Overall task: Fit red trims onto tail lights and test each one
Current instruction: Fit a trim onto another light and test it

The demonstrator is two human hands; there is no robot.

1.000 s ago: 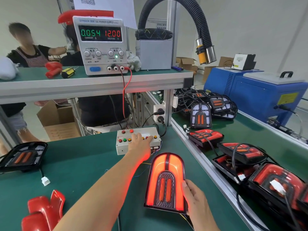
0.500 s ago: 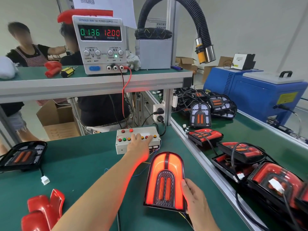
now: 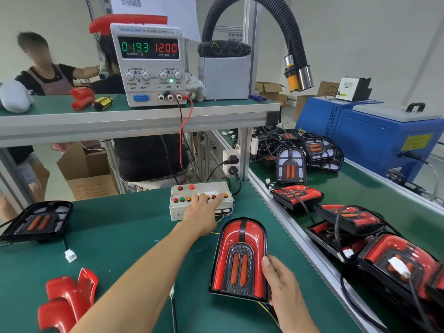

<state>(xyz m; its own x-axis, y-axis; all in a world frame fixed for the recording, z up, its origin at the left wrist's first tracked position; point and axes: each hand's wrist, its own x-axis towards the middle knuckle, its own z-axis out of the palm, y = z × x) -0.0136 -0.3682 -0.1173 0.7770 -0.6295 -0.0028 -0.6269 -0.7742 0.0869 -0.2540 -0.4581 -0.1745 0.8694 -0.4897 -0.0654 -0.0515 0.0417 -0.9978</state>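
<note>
A tail light with a red trim fitted stands tilted on the green bench, its red band unlit and its two orange bars showing. My right hand grips its right edge, thumb on the front face. My left hand reaches forward to the white switch box, with straight fingers pressing buttons in the lower row. Thin wires run from the box toward the light. Loose red trims lie at the near left. A tail light without a trim lies at the far left with its white plug.
The DC power supply on the shelf reads 0.193 A and 12.00 V. Several trimmed tail lights with cables crowd the conveyor on the right, one upright. A blue machine and an extraction hose stand behind. People work beyond the shelf.
The tail light's bright red glow has gone out. My left fingers have shifted right along the button row. The current reading climbed from 0.054 to 0.193 A.
</note>
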